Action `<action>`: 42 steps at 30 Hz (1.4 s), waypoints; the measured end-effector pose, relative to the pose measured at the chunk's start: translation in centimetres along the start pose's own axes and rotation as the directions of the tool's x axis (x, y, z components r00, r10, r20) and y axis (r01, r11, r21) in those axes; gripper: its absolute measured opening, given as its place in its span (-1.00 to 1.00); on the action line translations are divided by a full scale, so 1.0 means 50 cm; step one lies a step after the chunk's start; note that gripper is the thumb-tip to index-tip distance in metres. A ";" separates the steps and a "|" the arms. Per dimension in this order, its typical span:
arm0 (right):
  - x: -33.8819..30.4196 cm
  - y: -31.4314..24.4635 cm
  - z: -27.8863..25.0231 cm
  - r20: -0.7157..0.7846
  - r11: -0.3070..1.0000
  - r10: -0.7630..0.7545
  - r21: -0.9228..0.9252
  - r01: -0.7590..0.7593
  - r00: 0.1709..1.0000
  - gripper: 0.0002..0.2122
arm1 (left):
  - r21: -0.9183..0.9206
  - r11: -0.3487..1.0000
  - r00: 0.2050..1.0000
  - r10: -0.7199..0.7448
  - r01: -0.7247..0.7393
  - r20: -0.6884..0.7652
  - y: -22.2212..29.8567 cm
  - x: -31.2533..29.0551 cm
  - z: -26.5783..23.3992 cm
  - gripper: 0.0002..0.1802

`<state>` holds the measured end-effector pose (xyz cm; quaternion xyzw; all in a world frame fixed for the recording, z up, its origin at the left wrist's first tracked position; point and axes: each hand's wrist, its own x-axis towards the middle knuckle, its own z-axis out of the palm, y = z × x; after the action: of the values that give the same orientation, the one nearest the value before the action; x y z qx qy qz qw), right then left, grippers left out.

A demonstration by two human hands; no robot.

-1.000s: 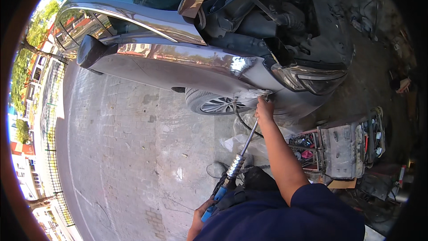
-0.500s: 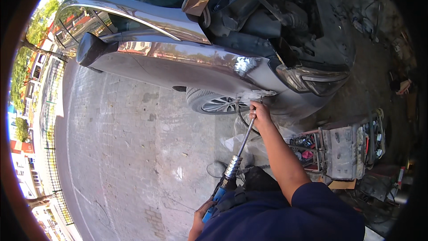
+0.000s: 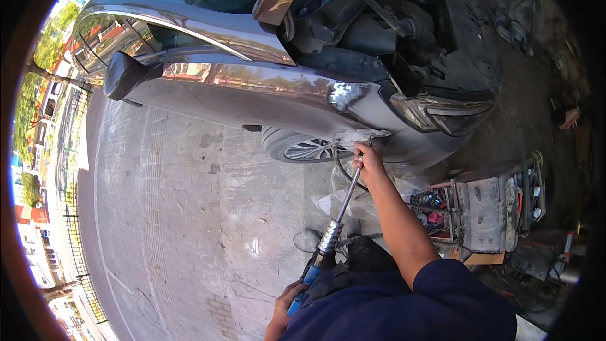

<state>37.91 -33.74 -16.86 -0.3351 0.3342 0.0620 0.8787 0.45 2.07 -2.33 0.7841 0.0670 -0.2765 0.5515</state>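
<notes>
A long slide-hammer-type puller (image 3: 330, 237) is held slantwise in front of the body — its blue grip (image 3: 310, 275) is wrapped by the fingers of the left hand (image 3: 285, 302), while its thin steel shaft (image 3: 348, 197) is grasped near the far end by the right hand (image 3: 371, 160), just below a rough whitish patch (image 3: 361, 134) at the edge of the wheel arch. Whether the metal is touched by the tip cannot be told, as that end is covered by the right hand. The puller is thus placed between the body and the front fender (image 3: 374, 106) of the car, beside the front wheel (image 3: 315, 149). As far as can be judged, the paint has already been stripped at the rough whitish patch and at a brighter silvery area (image 3: 346, 95) higher up, and a dark cable (image 3: 344, 167) is hung beside the arch. The bodywork seems only partly done, since the arch edge is seen to be uneven and neither area is smoothed over or painted. The headlamp (image 3: 435, 115) is fitted in place, the engine bay (image 3: 356, 60) is left uncovered, and a worn tool cart (image 3: 483, 205), with loose items in its tray, is stood on the ground to the right — apparently kept within reach of the work
</notes>
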 end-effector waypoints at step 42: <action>-0.162 0.142 -0.024 0.032 0.973 0.229 -0.023 -0.228 0.973 -0.77 | -0.047 0.998 0.999 0.035 -0.035 -0.008 -0.038 -0.001 -0.010 -0.30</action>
<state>28.65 -28.15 -16.31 -0.3016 0.3547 0.1716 0.8682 -0.17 3.24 -3.76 0.7729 0.0619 -0.2624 0.5745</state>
